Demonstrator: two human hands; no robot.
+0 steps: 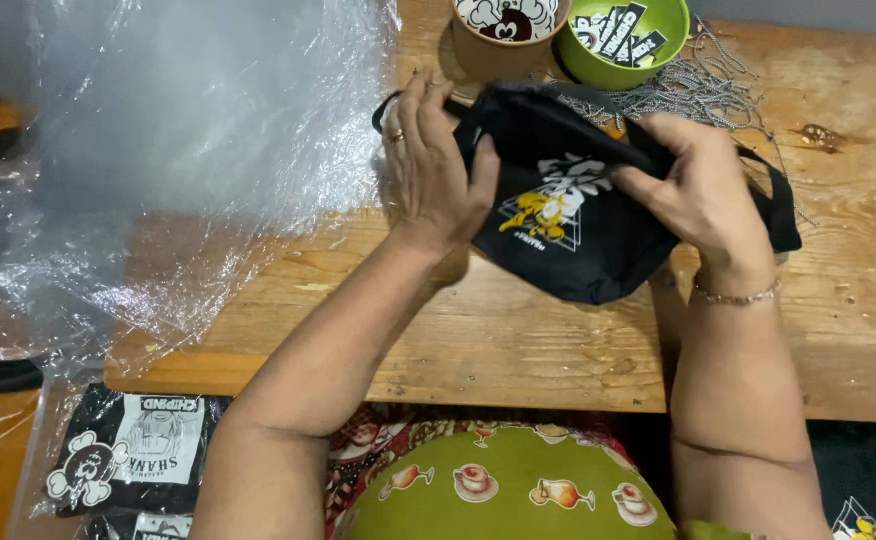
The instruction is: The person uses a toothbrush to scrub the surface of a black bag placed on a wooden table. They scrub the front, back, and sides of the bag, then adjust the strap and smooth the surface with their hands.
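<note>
A small black fabric pouch (568,245) with a white and yellow print and black straps is held above a wooden table (518,350). My left hand (433,165), with a ring on one finger, grips the pouch's left side. My right hand (698,185), with a thin bracelet at the wrist, pinches its upper right edge. One strap (783,205) loops out to the right past my right hand.
A brown cup (503,35) and a green bowl (628,40) of black and white tags stand at the table's far edge beside a heap of metal ball chains (698,85). Clear plastic sheeting (188,140) covers the left. Bagged black pouches (138,450) lie below left.
</note>
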